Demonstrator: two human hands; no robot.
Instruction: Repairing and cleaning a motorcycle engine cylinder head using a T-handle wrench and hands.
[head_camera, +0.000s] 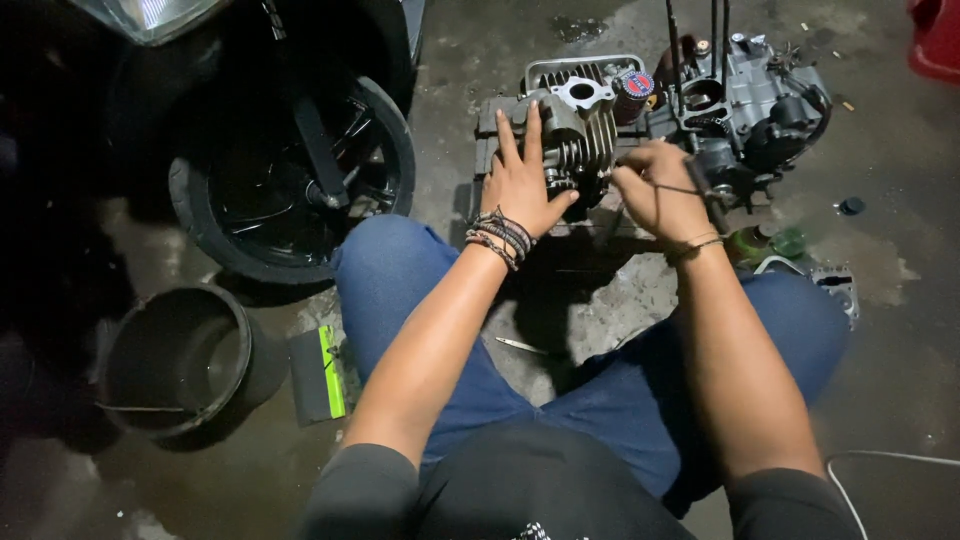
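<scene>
Left hand (522, 185): flat, fingers spread, pressing the finned engine cylinder (575, 130), grip open
Right hand (655, 190): grip closed on a dark tool (706, 195) beside the crankcase (750, 110)

The scene was dim, lit mostly from above and ahead, so the brightest patch fell on the grey engine block (590, 125) and the bare concrete floor (880, 260) on the far right. The far left sank into near black; the wheel (290, 180) showed only faint glints on its rim. A soft shadow lay on the floor between the knees. The left hand (520, 185) and right hand (655, 190) were evenly lit and fairly sharp. The near edge looked soft and slightly grainy, with mild wide-angle stretching at the corners.
</scene>
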